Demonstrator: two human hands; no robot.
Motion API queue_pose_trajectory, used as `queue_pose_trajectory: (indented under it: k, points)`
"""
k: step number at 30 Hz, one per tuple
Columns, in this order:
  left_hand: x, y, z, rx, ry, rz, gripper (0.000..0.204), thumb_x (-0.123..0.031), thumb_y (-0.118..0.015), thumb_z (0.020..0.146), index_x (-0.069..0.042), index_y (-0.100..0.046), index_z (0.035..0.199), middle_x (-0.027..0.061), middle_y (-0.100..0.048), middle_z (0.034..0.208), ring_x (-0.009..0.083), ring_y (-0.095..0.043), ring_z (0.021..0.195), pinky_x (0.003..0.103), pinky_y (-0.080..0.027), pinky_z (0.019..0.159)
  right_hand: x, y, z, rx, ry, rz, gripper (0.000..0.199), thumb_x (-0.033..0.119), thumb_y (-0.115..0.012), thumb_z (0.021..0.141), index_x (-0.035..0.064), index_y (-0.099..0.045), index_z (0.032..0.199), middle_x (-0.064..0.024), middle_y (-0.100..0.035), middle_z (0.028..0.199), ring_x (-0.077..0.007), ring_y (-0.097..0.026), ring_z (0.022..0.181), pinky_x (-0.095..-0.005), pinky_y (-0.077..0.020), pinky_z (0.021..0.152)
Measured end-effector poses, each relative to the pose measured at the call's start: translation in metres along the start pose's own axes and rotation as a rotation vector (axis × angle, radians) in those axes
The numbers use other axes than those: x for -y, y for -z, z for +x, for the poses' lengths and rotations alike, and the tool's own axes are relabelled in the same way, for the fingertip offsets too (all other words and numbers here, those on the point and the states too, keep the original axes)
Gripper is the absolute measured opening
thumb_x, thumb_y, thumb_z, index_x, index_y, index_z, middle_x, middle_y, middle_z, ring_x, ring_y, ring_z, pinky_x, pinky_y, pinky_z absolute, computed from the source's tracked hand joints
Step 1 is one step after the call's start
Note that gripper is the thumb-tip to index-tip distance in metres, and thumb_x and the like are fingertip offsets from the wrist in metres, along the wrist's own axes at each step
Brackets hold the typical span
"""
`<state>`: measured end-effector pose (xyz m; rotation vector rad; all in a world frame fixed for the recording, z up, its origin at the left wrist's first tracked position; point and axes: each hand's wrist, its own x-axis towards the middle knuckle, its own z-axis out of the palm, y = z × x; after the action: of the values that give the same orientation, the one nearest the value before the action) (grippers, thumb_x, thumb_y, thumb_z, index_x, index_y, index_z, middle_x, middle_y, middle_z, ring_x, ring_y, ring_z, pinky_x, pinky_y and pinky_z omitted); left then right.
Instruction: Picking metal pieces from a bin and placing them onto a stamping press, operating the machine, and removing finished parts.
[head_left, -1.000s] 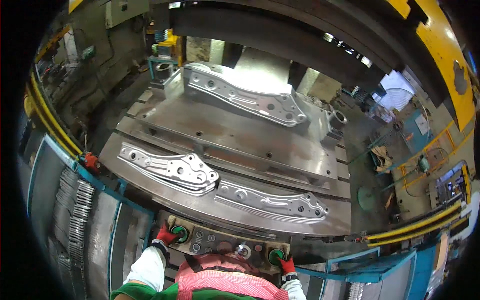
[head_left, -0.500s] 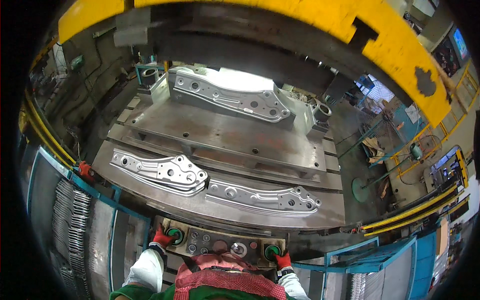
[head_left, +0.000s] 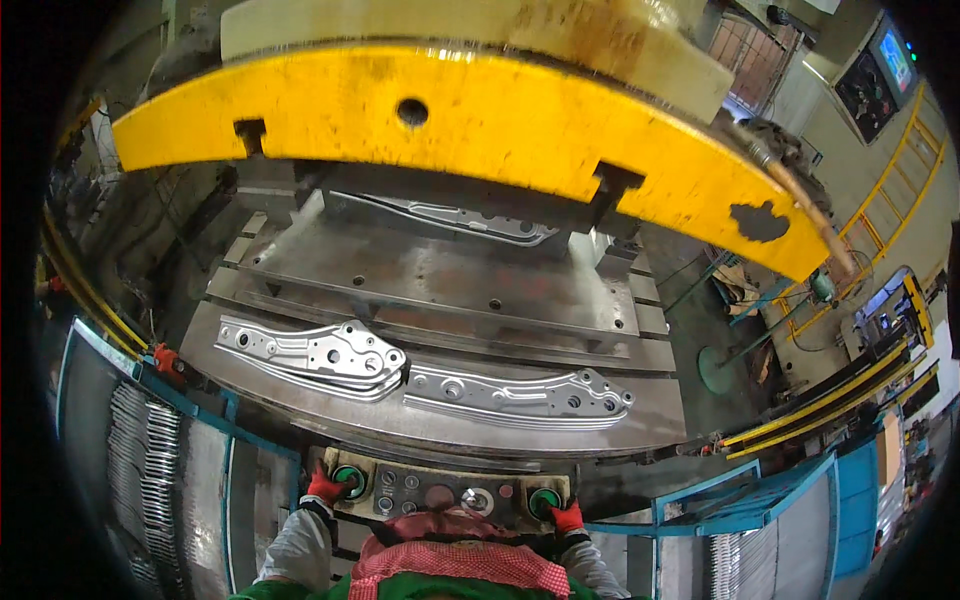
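Observation:
My left hand [head_left: 328,486], in a red glove, grips the left end of a control panel [head_left: 422,484], its thumb on a green push button [head_left: 349,481]. At the other end, my red-gloved right hand [head_left: 567,517] grips the panel's edge, with its thumb at a second green push button [head_left: 544,502]. Beyond the panel, a stack of stamped metal parts [head_left: 310,352] lies on the press bed's left front, and another stack [head_left: 520,396] lies to its right. Farther back, a stamped part [head_left: 480,222] sits on the lower die, partly hidden by the yellow press ram [head_left: 470,115].
The steel press bed [head_left: 640,425] spans the space before me. Blue-framed racks with upright metal parts stand at left [head_left: 158,480] and right [head_left: 722,565]. Yellow rails [head_left: 820,418] run along the right side. A screen [head_left: 893,62] is at upper right.
The yellow ram has come down over the lower die, covering much of the part there. Both my hands stay at the green buttons. My view has shifted slightly.

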<state>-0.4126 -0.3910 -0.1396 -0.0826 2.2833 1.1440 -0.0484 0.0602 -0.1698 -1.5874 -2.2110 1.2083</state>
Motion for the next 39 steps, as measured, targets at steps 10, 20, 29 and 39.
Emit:
queue_pose_trajectory:
  k: [10,20,29,39]
  points:
    - [-0.050,0.041,-0.046,-0.459,-0.139,-0.161,0.085,-0.023,-0.071,0.076,-0.004,-0.020,0.141,0.0182,-0.031,0.141,0.0277,-0.032,0.129,0.036,-0.027,0.105,0.099,0.109,0.012,-0.353,0.013,0.233,0.078,0.027,-0.069,0.075,-0.0005,-0.029,0.136,-0.0238,-0.039,0.134,-0.0345,-0.037,0.125,-0.0380,-0.0294,0.103]
    - [-0.472,0.058,-0.019,-0.483,-1.397,0.685,0.066,-0.037,-0.063,0.078,-0.009,-0.038,0.132,0.0135,-0.034,0.139,0.0319,-0.028,0.130,0.043,-0.020,0.107,0.366,0.105,0.062,0.265,1.059,-0.854,0.110,0.054,-0.076,0.051,0.0071,-0.027,0.138,-0.0174,-0.036,0.136,-0.0354,-0.030,0.127,-0.0541,-0.0112,0.107]
    - [-0.643,-0.002,0.130,-0.329,-1.056,0.997,0.029,-0.026,-0.067,0.067,-0.017,-0.063,0.095,0.0095,-0.064,0.096,0.0271,-0.060,0.095,0.040,-0.047,0.080,0.368,0.064,0.081,0.340,1.123,-0.689,0.105,0.051,-0.078,0.042,0.0137,-0.038,0.132,-0.0114,-0.044,0.129,-0.0305,-0.037,0.123,-0.0551,-0.0094,0.107]
    - [-0.561,0.112,0.031,-0.357,-1.535,0.910,0.028,-0.017,-0.061,0.069,-0.011,-0.060,0.096,0.0104,-0.058,0.086,0.0305,-0.059,0.080,0.041,-0.047,0.069,0.354,0.061,0.086,0.290,1.210,-0.629,0.104,0.049,-0.078,0.044,0.0093,-0.038,0.131,-0.0142,-0.045,0.127,-0.0319,-0.038,0.121,-0.0559,-0.0099,0.107]
